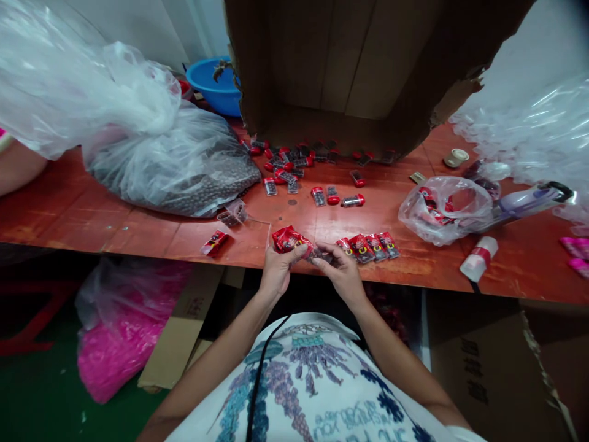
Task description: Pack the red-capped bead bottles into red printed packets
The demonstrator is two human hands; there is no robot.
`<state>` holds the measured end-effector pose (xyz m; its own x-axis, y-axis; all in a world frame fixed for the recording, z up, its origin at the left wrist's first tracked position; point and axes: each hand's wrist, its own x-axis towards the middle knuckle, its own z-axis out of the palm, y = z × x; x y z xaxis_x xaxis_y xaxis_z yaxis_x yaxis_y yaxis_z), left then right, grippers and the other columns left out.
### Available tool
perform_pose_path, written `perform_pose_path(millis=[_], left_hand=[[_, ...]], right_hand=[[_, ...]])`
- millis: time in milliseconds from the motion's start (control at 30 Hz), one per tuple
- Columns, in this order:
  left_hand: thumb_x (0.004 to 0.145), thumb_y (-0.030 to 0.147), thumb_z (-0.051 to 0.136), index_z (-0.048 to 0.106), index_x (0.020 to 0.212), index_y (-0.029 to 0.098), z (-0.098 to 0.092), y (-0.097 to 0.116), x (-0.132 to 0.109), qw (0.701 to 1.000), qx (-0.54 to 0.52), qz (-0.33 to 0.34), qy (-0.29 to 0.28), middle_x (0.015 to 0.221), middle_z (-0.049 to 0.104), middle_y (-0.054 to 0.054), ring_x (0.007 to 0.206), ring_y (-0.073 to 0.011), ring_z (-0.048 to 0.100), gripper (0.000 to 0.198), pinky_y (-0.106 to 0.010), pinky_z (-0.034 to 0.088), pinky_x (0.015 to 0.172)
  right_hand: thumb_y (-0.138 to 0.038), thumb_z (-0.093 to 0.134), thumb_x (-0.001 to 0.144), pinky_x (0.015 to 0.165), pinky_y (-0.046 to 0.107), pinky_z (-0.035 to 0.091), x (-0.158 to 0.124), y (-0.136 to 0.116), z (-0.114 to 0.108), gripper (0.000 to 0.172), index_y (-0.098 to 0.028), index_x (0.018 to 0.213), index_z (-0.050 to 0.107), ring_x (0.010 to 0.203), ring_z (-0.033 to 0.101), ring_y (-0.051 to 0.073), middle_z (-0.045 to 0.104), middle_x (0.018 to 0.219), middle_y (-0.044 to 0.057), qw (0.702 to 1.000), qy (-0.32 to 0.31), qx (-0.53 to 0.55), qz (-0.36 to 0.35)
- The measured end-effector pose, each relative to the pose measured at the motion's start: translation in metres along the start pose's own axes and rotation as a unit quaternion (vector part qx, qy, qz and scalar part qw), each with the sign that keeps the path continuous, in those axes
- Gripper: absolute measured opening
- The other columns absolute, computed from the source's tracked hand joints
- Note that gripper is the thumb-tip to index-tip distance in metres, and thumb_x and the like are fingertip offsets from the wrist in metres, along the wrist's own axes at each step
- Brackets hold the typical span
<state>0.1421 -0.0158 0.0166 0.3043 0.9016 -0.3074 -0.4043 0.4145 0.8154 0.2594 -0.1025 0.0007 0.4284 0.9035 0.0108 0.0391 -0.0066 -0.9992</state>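
My left hand (277, 270) grips red printed packets (289, 237) above the table's front edge; how many lie in it is unclear. The fingers of my right hand (343, 270) pinch the dark, see-through end of a packet (318, 253) beside them. Just right of that hand, several red-topped packets (361, 247) lie in an overlapping row. A small stack of red cards (215, 243) is to the left. Farther back, small clear containers with red caps (285, 176) and dark contents are scattered, a few of them closer (353, 201).
A big clear bag of dark beads (184, 178) sits at left, near a blue basin (214, 86). An open cardboard box (340, 73) stands behind. At right are a plastic bag with red packets (444, 212), a white roll (479, 258) and clear plastic pieces (529, 135).
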Motion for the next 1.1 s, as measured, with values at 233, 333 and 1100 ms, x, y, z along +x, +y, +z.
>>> perform_pose_path(millis=[233,333,1100], left_hand=[[0.05,0.011,0.082,0.064,0.08,0.014,0.003,0.004,-0.007,0.999,0.039,0.016,-0.024,0.073,0.068,0.0,0.065,-0.0134,0.063,0.035,-0.026,0.049,0.071],[0.051,0.011,0.081,0.065,0.088,0.015,0.003,0.001,-0.008,0.998,0.046,0.018,-0.029,0.073,0.069,0.0,0.066,-0.0135,0.063,0.041,-0.026,0.049,0.071],[0.051,0.011,0.082,0.068,0.08,0.011,0.003,-0.015,0.0,0.995,0.01,-0.098,-0.032,0.077,0.072,-0.006,0.067,-0.0162,0.067,0.033,-0.028,0.054,0.069]], right_hand=[[-0.032,0.066,0.077,0.085,0.035,0.05,0.001,-0.003,0.001,0.033,-0.023,0.109,0.065,0.092,0.061,0.019,0.065,0.101,0.004,1.0,-0.015,0.022,0.013],[-0.029,0.063,0.081,0.089,0.033,0.047,-0.004,-0.006,0.002,0.025,-0.025,0.106,0.066,0.098,0.058,0.019,0.062,0.104,0.005,0.997,0.006,-0.058,-0.057],[-0.024,0.061,0.082,0.08,0.03,0.049,-0.001,0.015,-0.024,0.04,-0.029,0.122,0.058,0.09,0.058,0.017,0.058,0.108,0.004,0.989,-0.01,-0.139,-0.058]])
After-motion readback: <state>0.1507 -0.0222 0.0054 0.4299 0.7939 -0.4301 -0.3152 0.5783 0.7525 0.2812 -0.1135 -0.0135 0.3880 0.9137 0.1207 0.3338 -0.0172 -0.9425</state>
